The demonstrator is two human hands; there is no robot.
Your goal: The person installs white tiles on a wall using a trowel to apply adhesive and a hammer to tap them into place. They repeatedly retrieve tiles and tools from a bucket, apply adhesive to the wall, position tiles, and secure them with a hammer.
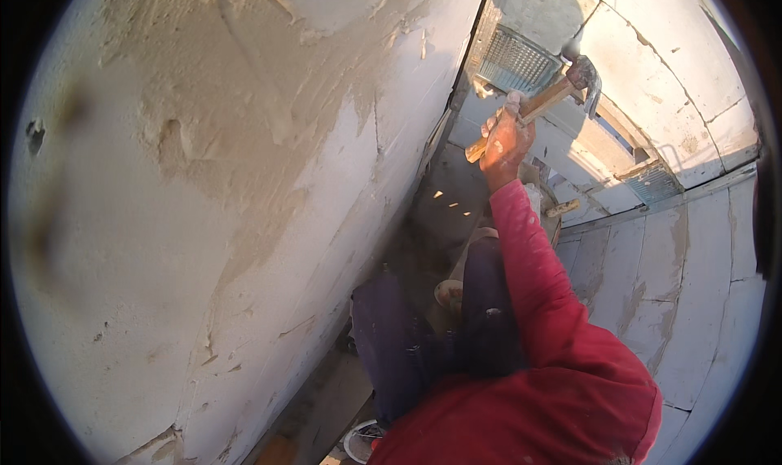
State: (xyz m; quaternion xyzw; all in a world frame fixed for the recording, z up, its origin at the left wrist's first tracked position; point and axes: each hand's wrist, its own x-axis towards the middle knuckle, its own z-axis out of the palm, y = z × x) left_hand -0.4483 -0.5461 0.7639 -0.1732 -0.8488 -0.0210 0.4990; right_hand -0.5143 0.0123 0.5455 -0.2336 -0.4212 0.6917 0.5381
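My right hand [505, 141] is wrapped round the wooden handle of a claw hammer [547, 98], with my red-sleeved arm stretched out to the far right. The metal hammer head lies at the upper right of my fist, and its claw curves downward. Close behind the head is a wall of pale blocks [652, 66]; whether the hammer touches it, I cannot tell. Left of the head, a greenish patterned panel [519, 60] is set into that wall. Below the claw runs an opening with a wooden strip [623, 131] along it. My left hand is not in view.
A large wall with smeared grey plaster [244, 139] rises close on the left. A second patterned panel [652, 184] sits lower in the block wall. By my legs is a round pale container [449, 294]; a white bucket [362, 442] stands at the bottom. A short wooden stick [562, 208] juts out beside my forearm.
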